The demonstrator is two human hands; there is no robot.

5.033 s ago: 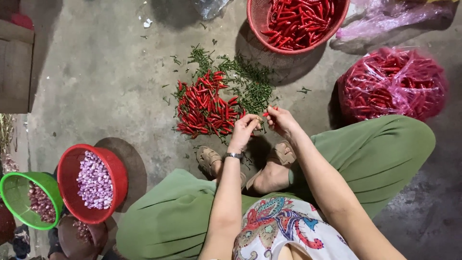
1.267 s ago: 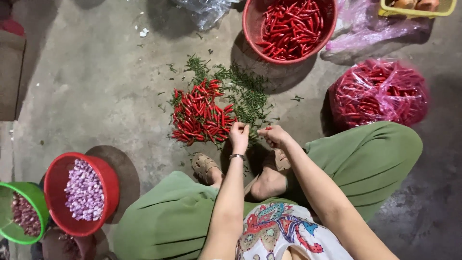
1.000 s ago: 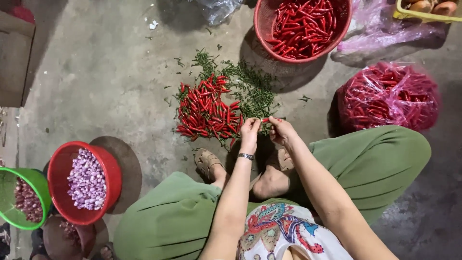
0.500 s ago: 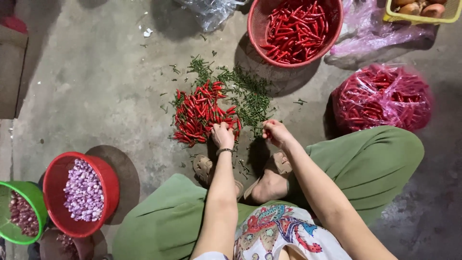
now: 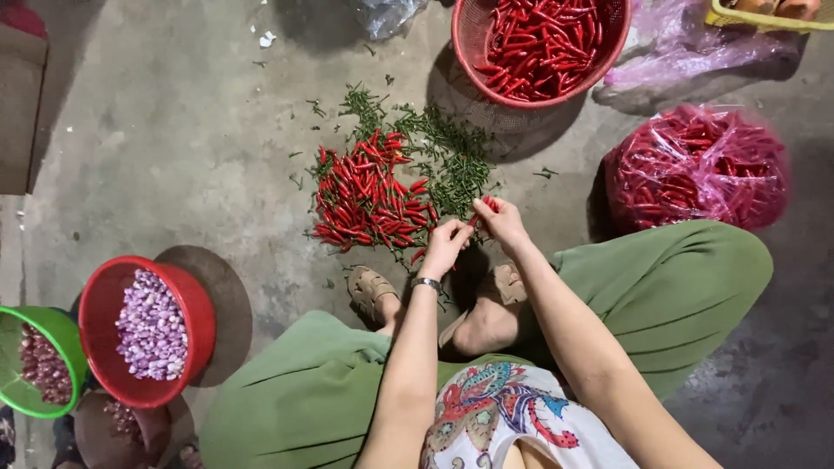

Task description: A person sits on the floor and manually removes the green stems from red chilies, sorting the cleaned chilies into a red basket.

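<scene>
I sit on a concrete floor with a pile of red chillies [image 5: 365, 195] in front of my feet. My left hand [image 5: 446, 245] and my right hand [image 5: 499, 222] meet just right of the pile, both pinching one red chilli [image 5: 483, 208] between the fingertips. A heap of green chilli stems [image 5: 443, 156] lies behind and right of the pile. A silver bracelet is on my left wrist.
A red basket of chillies [image 5: 540, 43] stands at the back. A pink plastic bag of chillies [image 5: 695, 169] lies at the right. At the left are a red bowl of purple shallots [image 5: 148, 330] and a green bowl [image 5: 35, 360]. A cardboard box [image 5: 22, 113] is far left.
My left hand reached into the chilli pile half a second ago and has come back to meet my right hand at a chilli.
</scene>
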